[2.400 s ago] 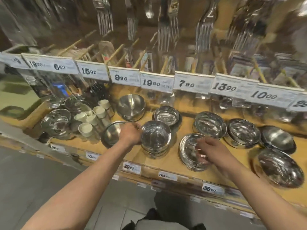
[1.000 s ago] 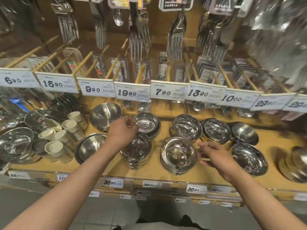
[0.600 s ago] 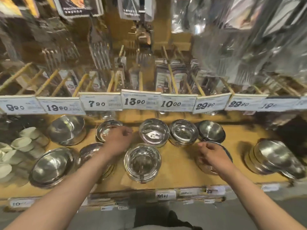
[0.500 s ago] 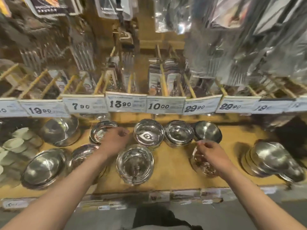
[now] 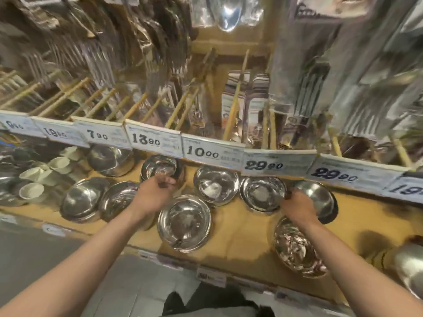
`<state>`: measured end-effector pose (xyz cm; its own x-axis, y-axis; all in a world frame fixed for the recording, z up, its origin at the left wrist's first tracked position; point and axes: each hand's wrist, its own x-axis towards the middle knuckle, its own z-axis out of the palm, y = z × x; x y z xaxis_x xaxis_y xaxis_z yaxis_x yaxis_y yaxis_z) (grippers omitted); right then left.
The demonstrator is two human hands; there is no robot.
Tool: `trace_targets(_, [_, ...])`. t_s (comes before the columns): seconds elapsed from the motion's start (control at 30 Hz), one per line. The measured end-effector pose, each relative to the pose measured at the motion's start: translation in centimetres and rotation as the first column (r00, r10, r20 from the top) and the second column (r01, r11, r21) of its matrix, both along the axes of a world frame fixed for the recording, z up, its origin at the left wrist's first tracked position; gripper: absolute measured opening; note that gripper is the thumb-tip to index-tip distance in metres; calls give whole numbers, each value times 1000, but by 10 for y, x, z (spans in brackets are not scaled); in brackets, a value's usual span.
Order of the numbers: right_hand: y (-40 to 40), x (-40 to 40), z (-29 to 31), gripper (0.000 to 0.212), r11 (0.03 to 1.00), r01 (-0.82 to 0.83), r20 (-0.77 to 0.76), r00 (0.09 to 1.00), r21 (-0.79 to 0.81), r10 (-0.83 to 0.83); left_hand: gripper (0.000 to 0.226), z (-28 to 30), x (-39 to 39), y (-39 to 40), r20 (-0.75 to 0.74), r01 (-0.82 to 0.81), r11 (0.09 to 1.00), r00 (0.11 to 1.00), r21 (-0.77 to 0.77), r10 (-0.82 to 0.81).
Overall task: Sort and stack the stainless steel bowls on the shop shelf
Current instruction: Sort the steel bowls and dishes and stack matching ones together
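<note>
Several stainless steel bowls sit on the wooden shelf (image 5: pixel 240 229). A stack of bowls (image 5: pixel 184 223) stands front centre between my arms. My left hand (image 5: pixel 155 193) has its fingers curled at the front rim of a back-row bowl (image 5: pixel 159 167); blur hides whether it grips. My right hand (image 5: pixel 297 207) pinches the right rim of another back-row bowl (image 5: pixel 259 194), beside a darker bowl (image 5: pixel 319 197). One more back-row bowl (image 5: pixel 216 186) lies between my hands. A front-right bowl (image 5: pixel 295 248) lies under my right forearm.
Two wide bowls (image 5: pixel 80 202) (image 5: pixel 119 197) and a deep bowl (image 5: pixel 109 159) stand at the left, next to white cups (image 5: pixel 32 191). A price-tag rail (image 5: pixel 212 153) overhangs the back row. Packaged cutlery hangs above. More steel bowls (image 5: pixel 409 266) sit at the far right.
The view has swung right along the shelf. My right hand moved from the front-right bowl up to the back-row bowl's rim. My left hand stays by the same back-row bowl.
</note>
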<state>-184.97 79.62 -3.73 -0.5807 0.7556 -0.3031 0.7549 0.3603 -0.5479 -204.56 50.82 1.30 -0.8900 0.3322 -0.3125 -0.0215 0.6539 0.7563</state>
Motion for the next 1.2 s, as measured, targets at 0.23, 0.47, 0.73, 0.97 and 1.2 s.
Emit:
trace_targets(0.23, [3, -17, -4, 27, 993, -21, 133, 991, 115, 6, 8, -2, 0, -9, 36, -12, 999, 999, -49, 14])
trace_targets(0.47, [1, -17, 3, 20, 977, -61, 127, 991, 206, 35, 10, 1, -5, 3, 64, 62, 997, 996, -54, -59])
trace_targets(0.73, [-3, 9, 29, 30, 986, 167, 14, 986, -1, -167, 11, 6, -26, 26, 55, 203, 978, 978, -44, -201])
trace_targets(0.97, [-21, 95, 54, 37, 700, 547, -197, 706, -459, -680, 14, 1, -12, 70, 70, 418, 908, 906, 22, -418])
trace_targets(1.2, [-34, 182, 69, 30, 586, 632, -270, 529, -506, -804, 22, 8, 60, 145, 147, 630, 776, 766, 26, -626])
